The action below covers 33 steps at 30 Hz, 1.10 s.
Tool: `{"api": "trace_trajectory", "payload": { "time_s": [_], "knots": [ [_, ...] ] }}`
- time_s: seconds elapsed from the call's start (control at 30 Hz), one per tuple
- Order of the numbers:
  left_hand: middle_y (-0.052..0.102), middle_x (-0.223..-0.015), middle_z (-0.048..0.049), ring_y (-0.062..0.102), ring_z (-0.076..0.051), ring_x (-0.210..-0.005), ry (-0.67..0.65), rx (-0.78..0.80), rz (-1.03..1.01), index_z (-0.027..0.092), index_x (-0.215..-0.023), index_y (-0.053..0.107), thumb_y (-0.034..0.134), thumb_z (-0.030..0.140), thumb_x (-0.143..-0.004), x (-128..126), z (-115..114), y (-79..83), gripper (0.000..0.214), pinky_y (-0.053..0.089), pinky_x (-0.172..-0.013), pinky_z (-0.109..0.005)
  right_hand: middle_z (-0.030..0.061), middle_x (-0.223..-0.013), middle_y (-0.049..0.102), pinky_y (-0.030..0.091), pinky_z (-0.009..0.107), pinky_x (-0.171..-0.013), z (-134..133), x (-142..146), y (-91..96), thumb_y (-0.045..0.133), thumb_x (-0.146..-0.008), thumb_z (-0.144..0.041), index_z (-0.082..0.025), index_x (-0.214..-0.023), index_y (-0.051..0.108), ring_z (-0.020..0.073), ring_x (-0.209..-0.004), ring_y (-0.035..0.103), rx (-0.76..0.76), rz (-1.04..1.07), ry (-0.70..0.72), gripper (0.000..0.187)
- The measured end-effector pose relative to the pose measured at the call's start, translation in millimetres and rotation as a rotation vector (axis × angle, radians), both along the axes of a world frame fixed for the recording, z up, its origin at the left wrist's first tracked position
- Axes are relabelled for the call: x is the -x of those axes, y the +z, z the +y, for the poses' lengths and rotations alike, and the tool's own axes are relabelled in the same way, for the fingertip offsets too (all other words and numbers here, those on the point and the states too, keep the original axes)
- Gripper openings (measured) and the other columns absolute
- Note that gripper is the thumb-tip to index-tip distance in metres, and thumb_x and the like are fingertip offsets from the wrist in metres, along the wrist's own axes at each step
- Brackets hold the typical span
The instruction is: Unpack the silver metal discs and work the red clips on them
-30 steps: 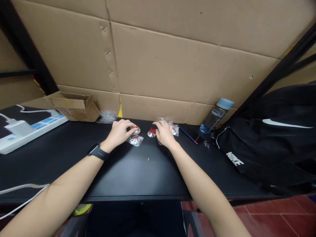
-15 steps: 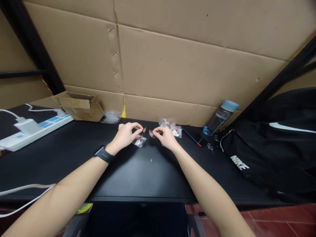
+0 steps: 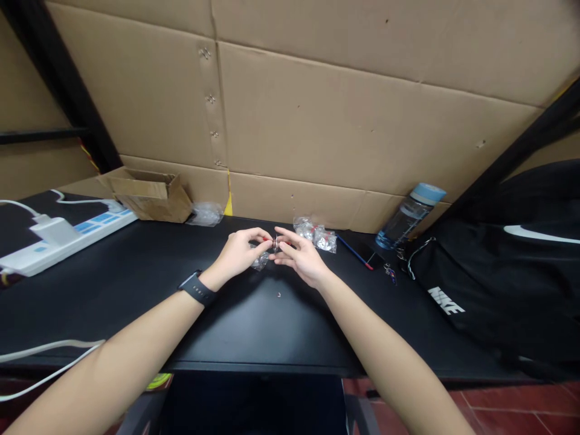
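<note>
From my far-off seat I see both arms reach in from the bottom, and the two hands almost meet above the black surface [image 3: 254, 326]. The left hand [image 3: 239, 251] has its fingers bent over and its thumb under them, so the grip is a small, tight pinch on a little disc [image 3: 276, 243] with red on it. The right hand [image 3: 307, 260] faces it, with its fingers apart and pointing at the disc; this grip is loose, and I cannot tell if it has hold of anything. The disc sits right between the two hands, up on its edge. It looks thin and shiny, but fingers cover much of it, so I cannot see if it is one piece or two. A crinkly clear packet [image 3: 260, 261] peeks out from under the left hand, partly hidden. More shiny packets [image 3: 325, 240] with red bits lie just beyond the right hand. A tiny pale scrap [image 3: 278, 295] lies nearer to me, too small to make out. A dark, smooth watch [image 3: 197, 288] goes around the left wrist. The brown cardboard box [image 3: 156, 202] is open and boxy, the bottle [image 3: 410, 217] is see-through with a blue lid, and the soft black bag [image 3: 493, 284] is cut off at the right.
</note>
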<state>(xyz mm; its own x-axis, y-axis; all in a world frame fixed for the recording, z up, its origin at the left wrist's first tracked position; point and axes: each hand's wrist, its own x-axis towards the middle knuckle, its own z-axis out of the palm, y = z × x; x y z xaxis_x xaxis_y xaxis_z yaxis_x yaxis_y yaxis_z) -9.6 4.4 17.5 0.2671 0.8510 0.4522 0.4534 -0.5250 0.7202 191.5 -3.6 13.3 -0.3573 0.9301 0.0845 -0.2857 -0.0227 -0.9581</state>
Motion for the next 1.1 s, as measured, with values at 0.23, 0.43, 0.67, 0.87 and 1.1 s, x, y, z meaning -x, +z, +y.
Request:
{"api": "trace_trajectory", "payload": {
  "time_s": [0.23,0.43,0.67,0.87,1.1],
  "knots": [
    [0.07,-0.131,-0.0065,0.057,-0.034,-0.126,0.211,-0.092,0.486,0.03,-0.117,0.072,0.052,0.05,-0.099,49,28,0.9,0.033,0.039,-0.106,-0.051,0.0035,-0.102,0.073,0.062,0.032,-0.079,0,-7,7.3,0.083,-0.084,-0.035,-0.024,-0.122,0.073,0.0187,-0.082,0.078,0.022,0.037,0.01,0.041],
    [0.064,-0.142,-0.017,0.054,-0.039,-0.132,0.647,0.031,0.653,0.022,-0.139,0.058,0.058,0.026,-0.089,117,60,-18.4,0.05,0.039,-0.103,-0.052,0.0067,-0.117,0.07,0.063,0.031,-0.078,0,-16,8.7,0.09,-0.076,-0.03,-0.025,-0.121,0.072,0.0172,-0.083,0.077,0.014,-0.036,-0.046,0.049],
    [0.079,-0.113,-0.0125,0.071,-0.034,-0.107,0.747,0.109,0.662,0.024,-0.116,0.074,0.052,0.028,-0.092,129,64,-21.7,0.033,0.048,-0.088,-0.041,0.0079,-0.122,0.072,0.06,0.026,-0.069,3,-25,13.6,0.09,-0.075,-0.032,-0.025,-0.119,0.073,0.0165,-0.079,0.077,-0.017,-0.055,-0.023,0.047],
    [0.078,-0.118,-0.0115,0.07,-0.036,-0.111,0.736,0.104,0.69,0.025,-0.127,0.071,0.063,0.044,-0.085,133,67,-19.8,0.046,0.05,-0.09,-0.04,0.0086,-0.122,0.073,0.061,0.028,-0.069,5,-35,21.0,0.089,-0.076,-0.035,-0.025,-0.12,0.072,0.0177,-0.079,0.078,-0.075,-0.038,-0.045,0.048],
    [0.079,-0.108,-0.0158,0.072,-0.037,-0.101,0.8,0.089,0.666,0.021,-0.115,0.078,0.051,0.034,-0.093,136,62,-17.8,0.037,0.05,-0.085,-0.043,0.0062,-0.118,0.073,0.061,0.029,-0.07,7,-47,29.5,0.09,-0.075,-0.036,-0.026,-0.117,0.073,0.0175,-0.079,0.077,-0.106,-0.025,-0.089,0.046]
  ]
}}
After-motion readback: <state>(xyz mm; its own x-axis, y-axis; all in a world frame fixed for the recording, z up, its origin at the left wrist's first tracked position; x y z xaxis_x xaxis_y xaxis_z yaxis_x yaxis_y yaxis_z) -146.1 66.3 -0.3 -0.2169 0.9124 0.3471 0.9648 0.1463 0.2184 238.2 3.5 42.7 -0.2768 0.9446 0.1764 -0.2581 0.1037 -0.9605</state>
